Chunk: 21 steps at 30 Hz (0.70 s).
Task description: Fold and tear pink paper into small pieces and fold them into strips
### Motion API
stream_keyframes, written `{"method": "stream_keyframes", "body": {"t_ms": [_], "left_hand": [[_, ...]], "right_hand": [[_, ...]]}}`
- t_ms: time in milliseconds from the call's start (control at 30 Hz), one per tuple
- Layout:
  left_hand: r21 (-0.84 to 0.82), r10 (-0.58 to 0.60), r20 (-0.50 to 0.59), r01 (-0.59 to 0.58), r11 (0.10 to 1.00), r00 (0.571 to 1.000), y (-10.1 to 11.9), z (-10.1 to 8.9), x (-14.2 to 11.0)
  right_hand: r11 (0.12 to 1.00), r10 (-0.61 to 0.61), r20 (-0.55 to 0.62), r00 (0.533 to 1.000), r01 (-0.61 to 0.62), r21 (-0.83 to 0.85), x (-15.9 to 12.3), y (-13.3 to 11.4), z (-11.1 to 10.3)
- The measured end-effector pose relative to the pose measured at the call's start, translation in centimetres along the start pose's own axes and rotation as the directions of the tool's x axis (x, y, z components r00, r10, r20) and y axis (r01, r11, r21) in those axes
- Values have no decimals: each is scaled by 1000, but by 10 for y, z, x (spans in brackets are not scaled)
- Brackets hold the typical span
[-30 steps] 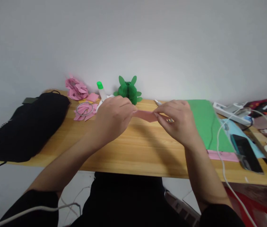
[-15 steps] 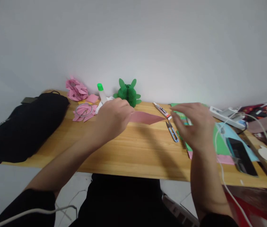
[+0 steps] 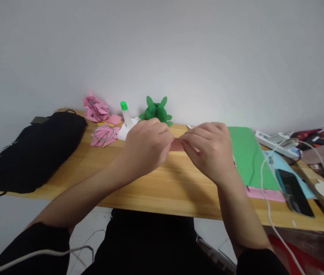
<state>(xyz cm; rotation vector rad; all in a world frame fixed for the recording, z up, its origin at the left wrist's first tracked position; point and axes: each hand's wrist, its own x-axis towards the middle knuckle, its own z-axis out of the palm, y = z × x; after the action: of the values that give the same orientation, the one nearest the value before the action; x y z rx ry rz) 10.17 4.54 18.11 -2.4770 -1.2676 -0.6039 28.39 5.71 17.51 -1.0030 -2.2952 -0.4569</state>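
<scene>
Between my two hands, above the wooden table (image 3: 150, 194), is a small piece of pink paper (image 3: 176, 145). My left hand (image 3: 149, 144) is closed on its left side. The fingertips of my right hand (image 3: 210, 149) pinch its right side. Most of the paper is hidden by my fingers. Behind my hands stands a green paper figure (image 3: 156, 111) with a pleated body and leaf-shaped pieces. A glue stick with a green cap (image 3: 126, 114) stands beyond my left hand.
Pink paper pieces (image 3: 96, 109) and a ring (image 3: 103, 132) lie at the back left, near a black bag (image 3: 35, 152). Green sheets (image 3: 245, 156), a phone (image 3: 294, 193), a white cable (image 3: 262, 175) and a power strip (image 3: 278, 144) are on the right.
My right hand has moved left and closed its fingertips on the pink paper's free end. It now covers the small snips and most of the glue tube. My left hand keeps its hold.
</scene>
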Motion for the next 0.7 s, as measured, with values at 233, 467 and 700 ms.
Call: {"method": "stream_keyframes", "body": {"t_ms": [233,467,700], "left_hand": [[100,-40,-131,53,994,991,-19,7,-12],[210,-290,-100,305,929,952,-68,16,-34],[-434,-562,56,527,731,825,-69,42,-45]], "right_hand": [[999,-10,-69,998,7,-48,-7,13,-1],[989,145,-99,984,-145,9,-22,42,-8],[299,769,185,612,-600,742,-40,37,11]]}}
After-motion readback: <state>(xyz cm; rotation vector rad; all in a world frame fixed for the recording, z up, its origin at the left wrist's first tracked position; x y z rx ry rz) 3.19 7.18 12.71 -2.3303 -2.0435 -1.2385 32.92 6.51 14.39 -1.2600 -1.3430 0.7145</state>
